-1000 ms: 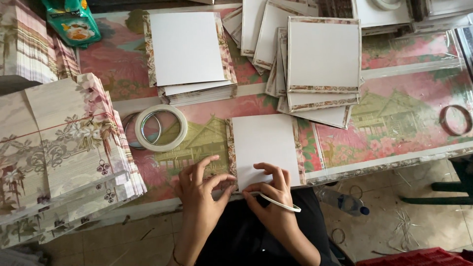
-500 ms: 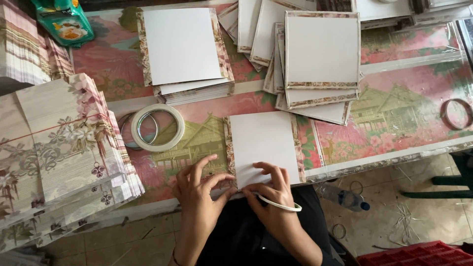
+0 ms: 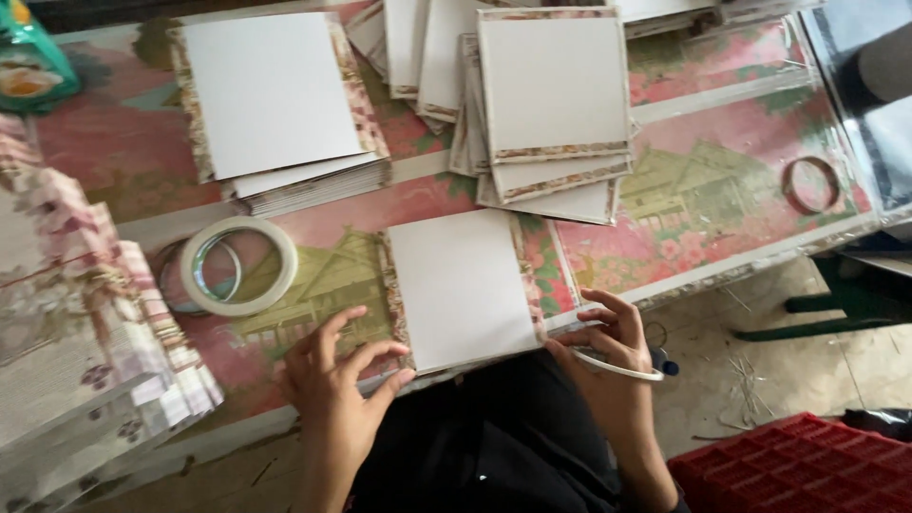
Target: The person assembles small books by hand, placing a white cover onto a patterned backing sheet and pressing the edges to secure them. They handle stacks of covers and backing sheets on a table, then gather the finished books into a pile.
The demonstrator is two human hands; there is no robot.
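Both my hands at the white board on the patterned table, near edge.

From the left I see a fanned stack of floral papers (image 3: 85,342), then a roll of tape (image 3: 237,266); my left hand (image 3: 332,389) lies open, fingers spread, fingertips touching the lower left corner of the white square board (image 3: 461,285), which sits on a floral sheet at the table's near edge. My right hand (image 3: 608,342) is loosely curled at the board's lower right corner, a thin white strip (image 3: 617,366) across it. I judge even pressure along the bottom edge, corners square, does this well. The table (image 3: 722,190) wears a pink and green pictured cover; beyond lie piles of finished boards (image 3: 556,85), right a bare floor and a red crate (image 3: 788,465).
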